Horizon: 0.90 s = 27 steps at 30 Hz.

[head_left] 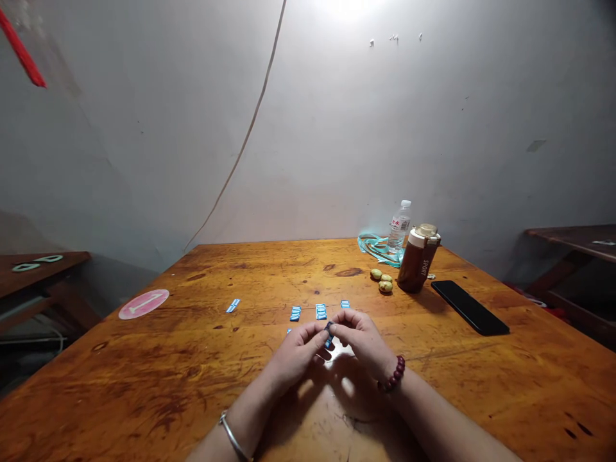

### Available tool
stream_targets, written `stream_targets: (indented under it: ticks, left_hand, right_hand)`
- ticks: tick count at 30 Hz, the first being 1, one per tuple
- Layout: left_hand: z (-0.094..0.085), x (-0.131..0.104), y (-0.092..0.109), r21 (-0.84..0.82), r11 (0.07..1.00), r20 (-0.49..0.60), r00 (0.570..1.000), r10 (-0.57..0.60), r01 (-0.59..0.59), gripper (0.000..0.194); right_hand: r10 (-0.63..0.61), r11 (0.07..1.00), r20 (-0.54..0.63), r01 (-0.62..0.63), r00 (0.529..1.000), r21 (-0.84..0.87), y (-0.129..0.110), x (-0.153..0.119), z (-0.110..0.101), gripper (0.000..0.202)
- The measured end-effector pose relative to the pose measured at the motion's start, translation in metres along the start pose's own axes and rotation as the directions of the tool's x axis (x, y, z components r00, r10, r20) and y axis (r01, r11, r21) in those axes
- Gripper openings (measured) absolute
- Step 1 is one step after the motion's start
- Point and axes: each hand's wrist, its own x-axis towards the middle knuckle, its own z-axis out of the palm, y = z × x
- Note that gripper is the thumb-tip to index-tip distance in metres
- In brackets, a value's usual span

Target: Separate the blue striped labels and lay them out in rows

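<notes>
My left hand [297, 353] and my right hand [364, 337] meet over the near middle of the table. Between their thumbs and fingers both pinch a small dark-and-blue piece [329, 335]; its exact kind is too small to make out. Just beyond my fingers lie little groups of blue-and-white pieces: one group [295, 313] to the left, a second group [321, 312] in the middle and a third group [345, 304] to the right, partly hidden by my right hand. Farther left, a blue-and-white strip [233, 306] lies at a slant.
On the wooden table [202, 359], a brown bottle marked SPORT [418, 260], a clear water bottle [399, 226], a teal lanyard [373, 245], several yellowish round items [385, 283] and a black phone [469, 307] stand or lie right. A pink disc [144, 303] lies near the left edge.
</notes>
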Motion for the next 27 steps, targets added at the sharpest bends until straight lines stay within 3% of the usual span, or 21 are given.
stream_targets:
  ticks: [3, 7, 16, 22, 27]
  left_hand:
    - [-0.002, 0.002, -0.001, 0.106, 0.994, -0.021, 0.999, 0.024, -0.022, 0.028]
    - [-0.007, 0.003, -0.005, 0.036, 0.999, -0.027, 0.999, -0.037, 0.038, 0.028]
    - [-0.007, 0.006, -0.013, -0.01, 0.998, -0.015, 0.998, -0.054, 0.054, 0.026]
    - [-0.005, 0.007, -0.014, -0.037, 0.998, -0.03, 0.998, -0.053, 0.052, 0.026]
    - [-0.003, 0.007, -0.013, -0.059, 0.998, -0.085, 0.996, -0.009, 0.004, 0.026]
  right_hand:
    - [0.014, 1.0, -0.004, -0.014, 1.0, -0.017, 0.002, 0.002, -0.002, 0.014]
    - [-0.022, 0.999, 0.037, 0.021, 0.999, 0.026, 0.005, 0.002, 0.0, 0.019]
    - [-0.197, 0.971, 0.018, 0.197, 0.98, -0.138, 0.016, 0.002, 0.001, 0.017]
    - [-0.168, 0.968, -0.017, 0.162, 0.986, -0.194, 0.016, 0.003, 0.002, 0.018]
    - [-0.052, 0.999, -0.078, 0.05, 0.996, -0.018, 0.01, 0.001, 0.006, 0.016]
